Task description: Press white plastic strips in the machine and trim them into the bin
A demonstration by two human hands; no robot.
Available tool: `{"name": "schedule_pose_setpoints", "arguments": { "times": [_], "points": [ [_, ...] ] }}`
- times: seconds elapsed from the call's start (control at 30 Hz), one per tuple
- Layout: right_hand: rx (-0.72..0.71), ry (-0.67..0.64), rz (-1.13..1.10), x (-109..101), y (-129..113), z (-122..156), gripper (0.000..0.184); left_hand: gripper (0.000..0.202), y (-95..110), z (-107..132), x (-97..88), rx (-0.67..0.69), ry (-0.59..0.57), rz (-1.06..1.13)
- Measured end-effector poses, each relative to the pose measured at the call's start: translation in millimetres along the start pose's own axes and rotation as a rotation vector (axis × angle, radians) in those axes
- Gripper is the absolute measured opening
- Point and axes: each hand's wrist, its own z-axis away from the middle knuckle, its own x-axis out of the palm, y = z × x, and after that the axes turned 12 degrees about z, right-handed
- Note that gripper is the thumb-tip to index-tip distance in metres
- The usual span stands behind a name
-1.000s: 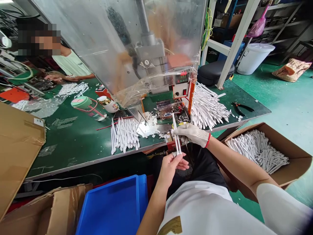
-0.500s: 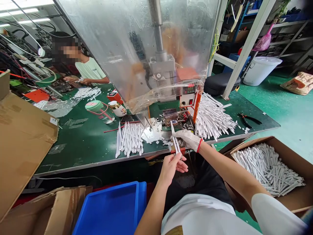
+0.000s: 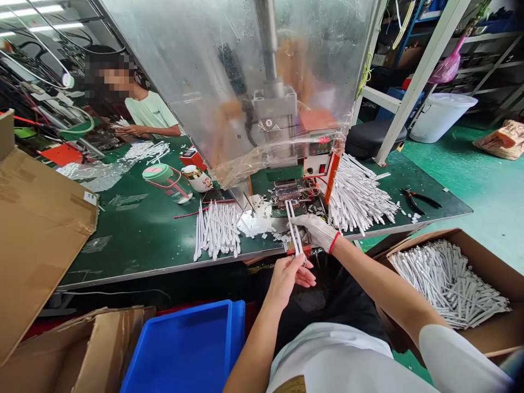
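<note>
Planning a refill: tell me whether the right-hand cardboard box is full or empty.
Partly full: the cardboard box holds a heap of white sticks below its rim.

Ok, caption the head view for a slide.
Gloved right hand and bare left hand hold two white strips at a bench press.

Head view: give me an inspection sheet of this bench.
Surface: green bench, white scraps near the press.
Job's things: white sticks pointed at the press; stick pile left, bigger pile right, more in a cardboard box.
Clutter: green cup, white mug, pliers, blue tray, loose cardboard.
Grippers: bare left hand pinches the sticks' lower end; gloved right hand grips higher up.
Cables: yellow-green wires behind the press; cable tangle far left.
Surroundings: co-worker across the bench, white bucket, green floor.
</note>
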Motion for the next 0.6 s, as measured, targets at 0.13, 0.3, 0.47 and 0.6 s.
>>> {"name": "schedule_pose_setpoints", "arguments": {
  "times": [0.13,0.3,0.47,0.6],
  "points": [
    [0.013,0.006,0.008,1.2,-2.6,2.5,0.016,0.053,0.3,0.2,-0.5,-0.004,-0.004,0.007],
    [0.034,0.006,0.015,0.8,-5.7,5.0,0.016,0.053,-1.8,-0.6,-2.1,-0.01,-0.015,0.019],
    [-0.067,0.033,0.02,0.5,-5.0,0.1,0.017,0.053,-2.3,-0.7,-0.1,-0.034,-0.04,0.071],
    [-0.114,0.049,0.094,4.3,-9.0,-6.3,0.028,0.061,0.7,-1.3,3.5,-0.057,-0.035,0.102]
  ]
}}
